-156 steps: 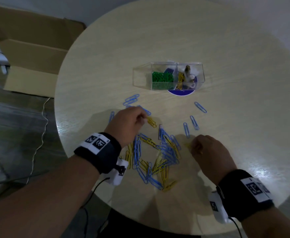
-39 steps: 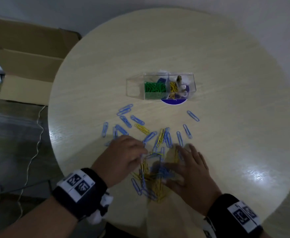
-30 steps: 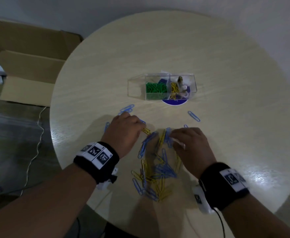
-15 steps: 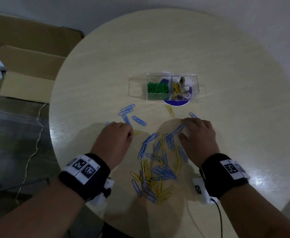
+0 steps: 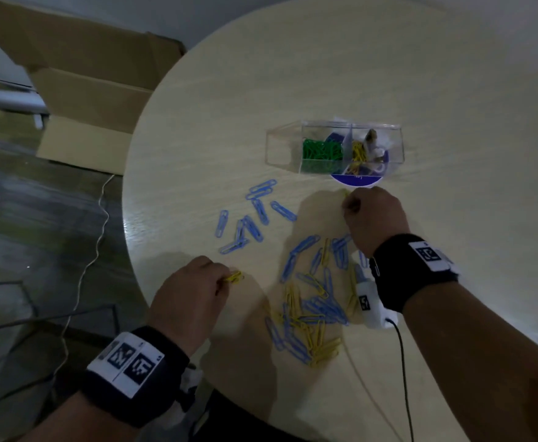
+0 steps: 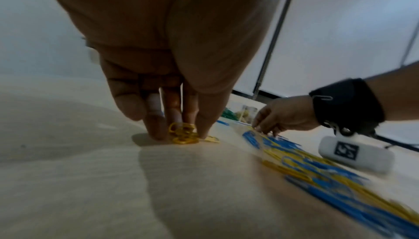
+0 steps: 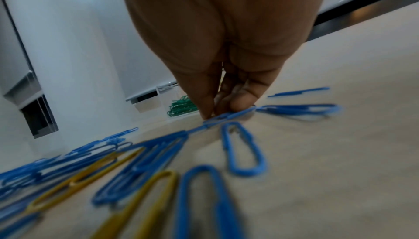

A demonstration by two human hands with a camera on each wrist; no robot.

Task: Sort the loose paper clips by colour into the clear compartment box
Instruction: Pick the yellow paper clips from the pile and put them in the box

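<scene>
Head view: mixed paper clips lie loose on the tabletop, short of the compartment box.
Left hand pinches a yellow bunch; right hand pinches a clip of uncertain colour, and interlocked blue and yellow clips could ride along into the wrong compartment.

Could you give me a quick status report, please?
Left hand pinching yellow clips. Right hand fingertips on the table, grip unclear. Box unobstructed.
</scene>
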